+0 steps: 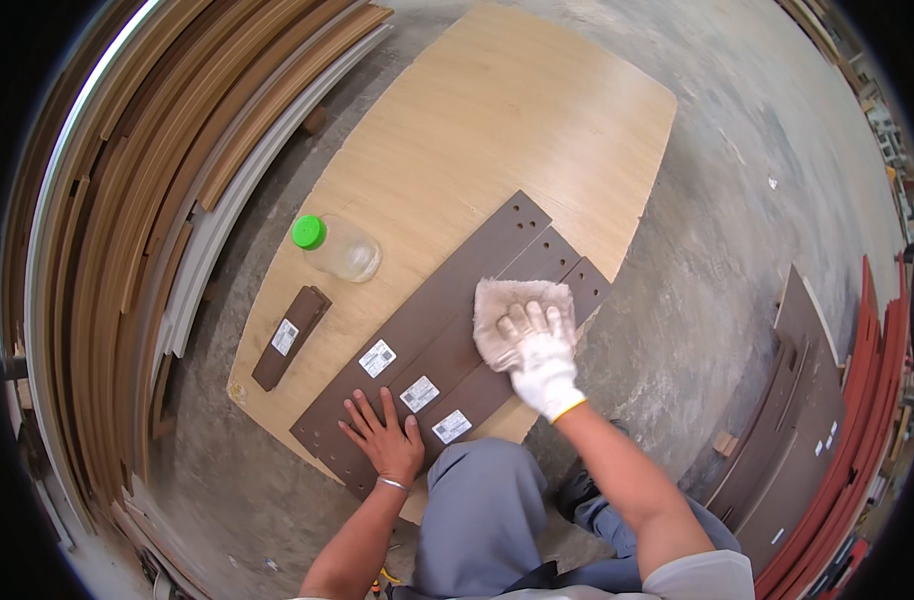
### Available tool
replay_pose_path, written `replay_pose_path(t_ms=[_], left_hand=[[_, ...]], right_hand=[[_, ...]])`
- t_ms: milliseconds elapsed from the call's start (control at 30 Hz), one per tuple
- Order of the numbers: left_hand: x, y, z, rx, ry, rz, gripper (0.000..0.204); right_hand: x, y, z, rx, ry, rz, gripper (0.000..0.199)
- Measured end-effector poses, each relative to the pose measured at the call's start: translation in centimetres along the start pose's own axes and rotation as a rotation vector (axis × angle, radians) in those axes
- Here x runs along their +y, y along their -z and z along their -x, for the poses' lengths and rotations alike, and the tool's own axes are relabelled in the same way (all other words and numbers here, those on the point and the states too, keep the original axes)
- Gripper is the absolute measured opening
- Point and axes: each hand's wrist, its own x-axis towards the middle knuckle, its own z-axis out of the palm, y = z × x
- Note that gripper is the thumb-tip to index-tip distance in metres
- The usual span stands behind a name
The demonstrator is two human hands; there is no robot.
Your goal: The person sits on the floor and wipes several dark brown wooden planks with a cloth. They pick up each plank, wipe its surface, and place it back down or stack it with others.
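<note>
Three dark brown boards (427,325) lie side by side on a light plywood sheet (517,110), with round holes near their ends and a white label on each. Bare and with fingers spread, my left hand (389,440) rests flat on the near end of the boards beside the labels. My right hand (539,360), in a white glove, presses a fluffy beige cloth (497,310) against the boards toward their far end. Its fingers lie stretched out over the cloth.
A clear plastic jar (347,252) with a green lid lies on its side on the plywood. Near it sits a short stack of brown pieces (292,338) with a label. Long brown planks (167,170) are piled at left; dark panels (797,430) and red boards (862,420) stand at right.
</note>
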Motion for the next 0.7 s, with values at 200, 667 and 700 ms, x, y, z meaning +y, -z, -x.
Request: replay_pose_path(t_ms=[200, 667, 700], left_hand=[[-0.1, -0.4, 0.0, 0.003, 0.003, 0.005, 0.079], [-0.8, -0.4, 0.1, -0.028, 0.061, 0.036, 0.088], [-1.6, -0.2, 0.8, -0.034, 0.082, 0.03, 0.089]], right_hand=[[1.4, 3.5, -2.7, 0.411, -0.354, -0.139, 0.063], [-8.7, 3.9, -9.6, -0.067, 0.273, 0.007, 0.048], [-10.2, 8.1, -10.7, -0.111, 0.336, 0.278, 0.052]])
